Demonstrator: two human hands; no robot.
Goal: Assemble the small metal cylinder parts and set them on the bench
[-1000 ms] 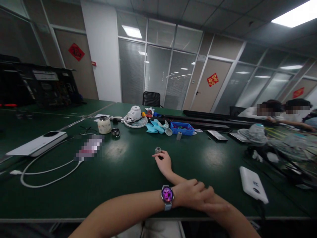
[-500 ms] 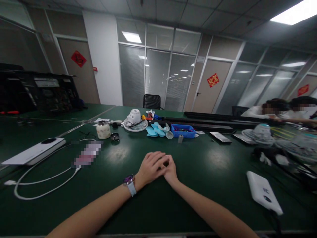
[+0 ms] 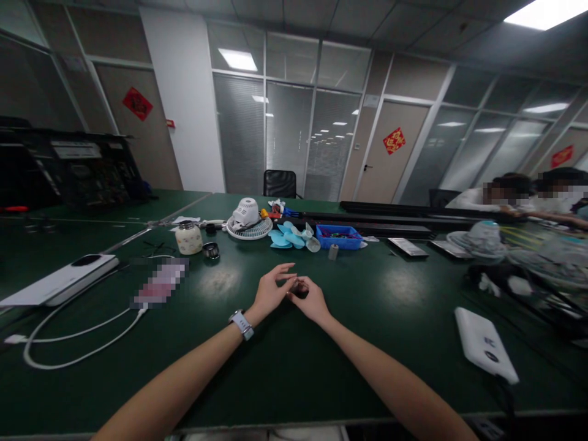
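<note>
Both my hands meet at the middle of the dark green table (image 3: pixel 257 373). My left hand (image 3: pixel 271 291), with a watch (image 3: pixel 241 324) on its wrist, pinches thumb and forefinger at a small dark round part (image 3: pixel 301 285), its other fingers lifted. My right hand (image 3: pixel 313 300) curls round the same part from the right. The part is mostly hidden between the fingers.
Behind the hands lie a white fan housing (image 3: pixel 248 219), light blue fan blades (image 3: pixel 287 237), a blue tray (image 3: pixel 339 236), a small jar (image 3: pixel 188 237) and a metal ring (image 3: pixel 211 249). A white device with cable (image 3: pixel 64 278) is left, a white power bank (image 3: pixel 484 344) right. Two people sit far right.
My left hand came off my right forearm and moved forward to join my right hand at the small part. It covered the right hand half a second ago; its fingers have since lifted.
</note>
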